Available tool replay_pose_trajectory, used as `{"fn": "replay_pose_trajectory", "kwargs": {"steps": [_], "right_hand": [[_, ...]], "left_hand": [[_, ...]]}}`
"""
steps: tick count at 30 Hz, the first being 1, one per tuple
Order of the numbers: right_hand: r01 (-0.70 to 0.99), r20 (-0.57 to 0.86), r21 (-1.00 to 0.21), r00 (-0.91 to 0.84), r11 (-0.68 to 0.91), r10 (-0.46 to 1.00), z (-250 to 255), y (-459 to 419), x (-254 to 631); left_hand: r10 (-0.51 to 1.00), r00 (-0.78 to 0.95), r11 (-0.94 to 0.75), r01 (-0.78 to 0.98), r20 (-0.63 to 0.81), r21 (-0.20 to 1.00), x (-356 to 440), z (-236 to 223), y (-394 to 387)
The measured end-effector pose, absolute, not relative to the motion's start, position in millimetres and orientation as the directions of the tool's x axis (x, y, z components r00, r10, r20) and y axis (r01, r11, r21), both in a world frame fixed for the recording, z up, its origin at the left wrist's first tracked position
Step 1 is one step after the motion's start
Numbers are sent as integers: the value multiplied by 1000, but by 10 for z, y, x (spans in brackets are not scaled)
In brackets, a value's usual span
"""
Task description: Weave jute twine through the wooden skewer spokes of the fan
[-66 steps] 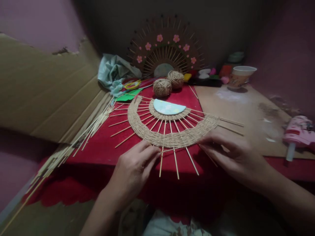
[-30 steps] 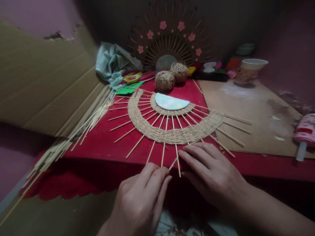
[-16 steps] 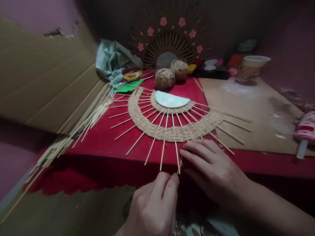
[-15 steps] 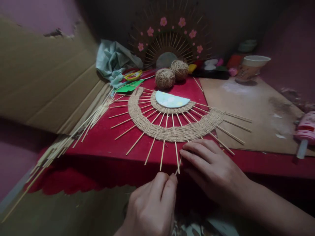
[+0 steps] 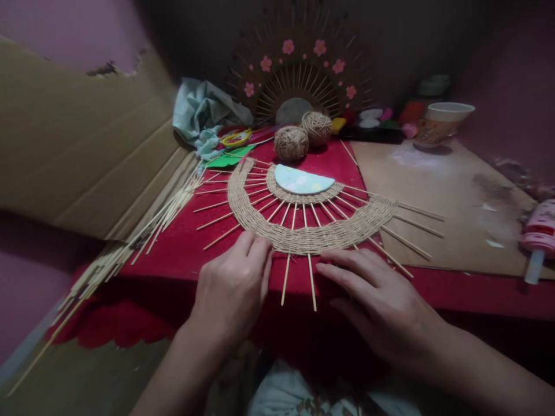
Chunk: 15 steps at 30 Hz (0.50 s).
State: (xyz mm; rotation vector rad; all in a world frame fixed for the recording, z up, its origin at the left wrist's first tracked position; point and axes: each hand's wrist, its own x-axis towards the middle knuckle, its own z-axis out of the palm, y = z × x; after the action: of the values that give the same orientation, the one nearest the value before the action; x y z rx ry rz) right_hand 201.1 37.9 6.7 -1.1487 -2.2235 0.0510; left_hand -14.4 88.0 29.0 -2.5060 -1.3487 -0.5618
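A half-round woven piece (image 5: 303, 237) lies on the red cloth (image 5: 182, 248), with jute twine bands over radiating wooden sticks and a pale blue half-disc (image 5: 301, 180) at its centre. My left hand (image 5: 234, 283) rests at the lower left edge of the outer band, fingers stretched out and close together, their tips touching the weave. My right hand (image 5: 377, 294) lies flat on the stick ends at the lower right, fingers stretched and slightly apart. I see nothing held in either hand.
Two twine balls (image 5: 290, 143) sit behind the piece, before a finished stick fan with pink flowers (image 5: 299, 81). Loose sticks (image 5: 143, 237) lean along a cardboard sheet (image 5: 78, 150) at left. Teal cloth (image 5: 203, 118), scissors (image 5: 236, 137), a paper cup (image 5: 440, 121), a brown board (image 5: 437, 202), a pink glue gun (image 5: 537, 237).
My left hand was pinching a thin strand below the table edge; it has moved up and left onto the woven band with fingers flat. My right hand has barely moved.
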Motion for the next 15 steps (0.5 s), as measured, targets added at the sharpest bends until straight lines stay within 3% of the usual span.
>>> {"fn": "replay_pose_trajectory", "kwargs": {"steps": [8,15], "right_hand": [[709,482,-324,-446,626,754,130,388,1993],[678,439,-387,-460,624,772,283,468,1955]], "left_hand": [[796,471,-574,786,380,228,-254,177,892],[801,458,-579,756,385,306,-281,160,923]]}}
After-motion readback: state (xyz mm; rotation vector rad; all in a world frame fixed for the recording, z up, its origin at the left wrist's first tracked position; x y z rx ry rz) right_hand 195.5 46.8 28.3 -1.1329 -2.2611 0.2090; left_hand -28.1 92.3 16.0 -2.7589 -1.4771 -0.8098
